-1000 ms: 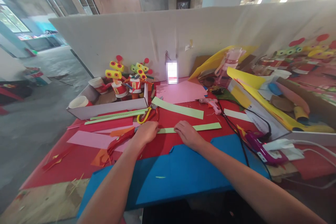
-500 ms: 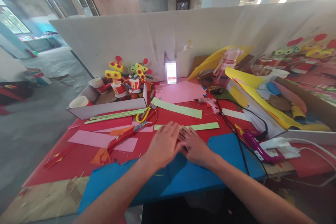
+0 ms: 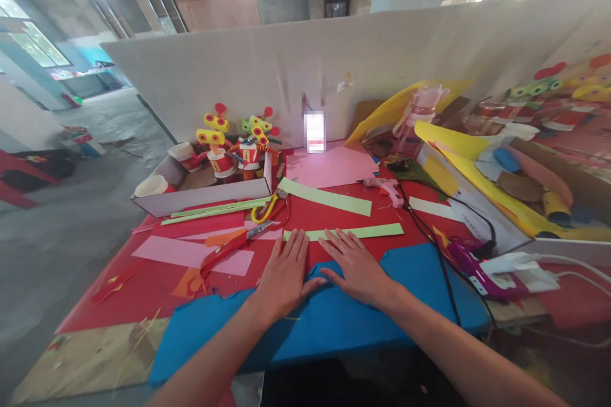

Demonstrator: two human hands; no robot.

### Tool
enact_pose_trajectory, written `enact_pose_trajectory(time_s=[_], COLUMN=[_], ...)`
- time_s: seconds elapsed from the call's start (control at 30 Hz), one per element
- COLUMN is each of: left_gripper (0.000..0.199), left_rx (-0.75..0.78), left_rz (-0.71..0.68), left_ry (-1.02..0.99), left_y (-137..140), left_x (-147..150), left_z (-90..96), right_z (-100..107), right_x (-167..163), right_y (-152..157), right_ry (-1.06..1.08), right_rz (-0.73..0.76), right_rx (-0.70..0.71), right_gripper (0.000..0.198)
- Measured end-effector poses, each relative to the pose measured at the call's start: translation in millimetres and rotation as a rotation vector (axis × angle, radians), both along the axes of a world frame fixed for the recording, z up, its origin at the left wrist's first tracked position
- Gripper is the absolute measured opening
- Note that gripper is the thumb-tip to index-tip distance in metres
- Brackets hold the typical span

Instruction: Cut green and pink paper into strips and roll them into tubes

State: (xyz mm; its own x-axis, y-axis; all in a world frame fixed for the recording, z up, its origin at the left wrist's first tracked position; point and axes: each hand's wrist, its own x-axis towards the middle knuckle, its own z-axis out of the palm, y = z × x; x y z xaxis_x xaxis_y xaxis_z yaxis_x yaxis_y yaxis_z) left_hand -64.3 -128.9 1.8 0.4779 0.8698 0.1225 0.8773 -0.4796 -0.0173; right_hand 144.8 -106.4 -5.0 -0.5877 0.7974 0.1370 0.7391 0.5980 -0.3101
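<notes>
Both palms face down near the front of the red-covered table. My left hand (image 3: 285, 272) lies flat, its fingertips on the left part of a narrow light-green paper strip (image 3: 377, 231). My right hand (image 3: 356, 265) is also flat, with spread fingers touching the same strip just to the right. The thumbs point toward each other over blue paper (image 3: 420, 267). A wider light-green strip (image 3: 329, 197) lies just beyond. Left of the hands are scissors with orange-red handles (image 3: 224, 251), a pair with yellow handles (image 3: 271, 206), and a pink paper strip (image 3: 191, 255).
A white box (image 3: 205, 198) holds paper-cup figures (image 3: 220, 162) at the back left. Pink sheets (image 3: 329, 168) lie at the back beside a pink glue gun (image 3: 389, 189). On the right are a purple power strip (image 3: 477, 267), cables and a box with yellow paper (image 3: 477, 181).
My hands have moved apart; they were close together with fingers nearly meeting and now lie flat and spread along the strip. The camera view has shifted slightly.
</notes>
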Motion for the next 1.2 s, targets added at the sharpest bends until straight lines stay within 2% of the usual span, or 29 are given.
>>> enact_pose_trajectory(time_s=[0.13,0.27,0.33,0.43,0.53,0.63,0.77,0.93,1.1,1.2], left_gripper=[0.083,0.082,0.077,0.073,0.073,0.077,0.078,0.078,0.08,0.079], left_rx=[0.018,0.012,0.039,0.001,-0.147,-0.225,-0.213,-0.173,-0.136,-0.137], left_rz=[0.062,0.14,0.135,0.027,-0.065,-0.1,-0.127,-0.09,-0.008,0.056], left_ry=[0.024,0.045,0.021,-0.041,-0.11,-0.176,-0.171,-0.084,-0.028,0.008], left_y=[-5.1,-7.1,-4.8,3.8,13.8,19.1,17.6,10.4,5.4,6.8], left_x=[-27.4,-39.3,-31.2,-4.5,22.7,31.9,14.4,-17.8,-37.7,-26.9], left_z=[2.5,20.0,31.2,41.1,38.5,27.3,13.0,5.9,11.6,23.3], right_z=[2.5,5.5,7.8,11.3,12.8,12.3,12.5,10.7,-1.6,-9.2], right_x=[0.6,-1.1,-4.6,-13.5,-22.1,-22.9,-8.8,20.8,56.2,68.5], right_y=[-0.3,-2.3,-3.7,-4.9,-4.9,-4.5,-4.4,-4.9,-7.8,-9.5], right_ry=[-0.005,0.0,-0.001,-0.014,-0.043,-0.065,-0.064,-0.072,-0.081,-0.079], right_rz=[0.005,-0.012,-0.026,-0.052,-0.078,-0.081,-0.076,-0.144,-0.236,-0.268], right_rx=[-0.019,-0.03,-0.042,-0.06,-0.073,-0.086,-0.11,-0.094,-0.072,-0.053], right_gripper=[0.067,0.068,0.069,0.066,0.063,0.069,0.064,0.063,0.063,0.061])
